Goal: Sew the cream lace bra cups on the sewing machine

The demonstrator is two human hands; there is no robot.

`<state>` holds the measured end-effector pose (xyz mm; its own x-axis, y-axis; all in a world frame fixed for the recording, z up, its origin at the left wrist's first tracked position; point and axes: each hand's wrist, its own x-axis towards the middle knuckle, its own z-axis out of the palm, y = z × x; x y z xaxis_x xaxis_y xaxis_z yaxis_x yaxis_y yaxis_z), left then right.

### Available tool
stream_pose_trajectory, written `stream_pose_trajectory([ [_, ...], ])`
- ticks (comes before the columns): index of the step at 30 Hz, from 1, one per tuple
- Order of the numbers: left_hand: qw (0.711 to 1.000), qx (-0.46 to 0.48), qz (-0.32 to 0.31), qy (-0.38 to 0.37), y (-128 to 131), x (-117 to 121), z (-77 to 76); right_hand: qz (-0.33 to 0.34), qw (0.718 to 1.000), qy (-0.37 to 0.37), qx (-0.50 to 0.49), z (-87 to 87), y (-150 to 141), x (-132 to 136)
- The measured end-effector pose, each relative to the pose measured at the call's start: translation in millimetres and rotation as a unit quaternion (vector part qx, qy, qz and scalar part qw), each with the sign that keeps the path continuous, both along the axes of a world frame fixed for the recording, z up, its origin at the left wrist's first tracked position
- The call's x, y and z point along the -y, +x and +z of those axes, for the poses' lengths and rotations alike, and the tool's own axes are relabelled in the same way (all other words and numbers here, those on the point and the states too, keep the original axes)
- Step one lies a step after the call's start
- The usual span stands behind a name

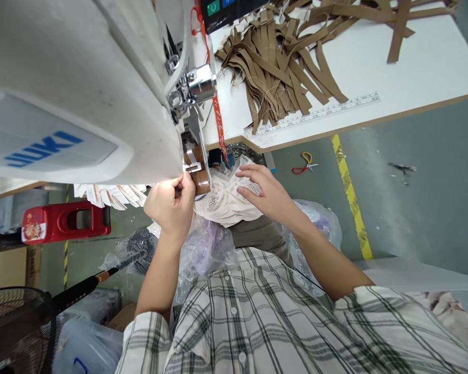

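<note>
My left hand is closed in a pinch right at the end of the sewing machine, beside its presser foot. What its fingertips hold is hidden. Over my lap, my right hand has its fingers apart and holds nothing. Below it lies pale lace fabric, bunched against the machine's curved brown arm. I cannot tell whether the right fingertips touch the lace. White fabric strips hang under the machine on the left.
Brown fabric strips are heaped on the white table, near a ruler along its edge. Scissors lie on the floor by yellow tape. A red stool and a fan stand at left.
</note>
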<state>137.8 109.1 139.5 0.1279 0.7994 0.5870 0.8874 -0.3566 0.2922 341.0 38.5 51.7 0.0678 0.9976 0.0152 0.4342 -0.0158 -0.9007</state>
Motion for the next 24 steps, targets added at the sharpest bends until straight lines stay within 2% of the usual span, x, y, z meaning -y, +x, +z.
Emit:
stream_pose_trajectory([
  [5,1.000,0.005,0.001,0.011,-0.2,0.3,-1.6,-0.004,1.000,-0.002,-0.008,1.7,-0.9,-0.1],
  [11,1.000,0.006,0.001,-0.013,0.8,0.7,-0.7,-0.004,1.000,0.004,-0.004,-4.0,-2.7,-0.2],
  [24,1.000,-0.001,-0.004,0.006,0.7,-0.6,-1.4,0.007,1.000,0.024,0.011,-6.8,-6.7,-3.9],
])
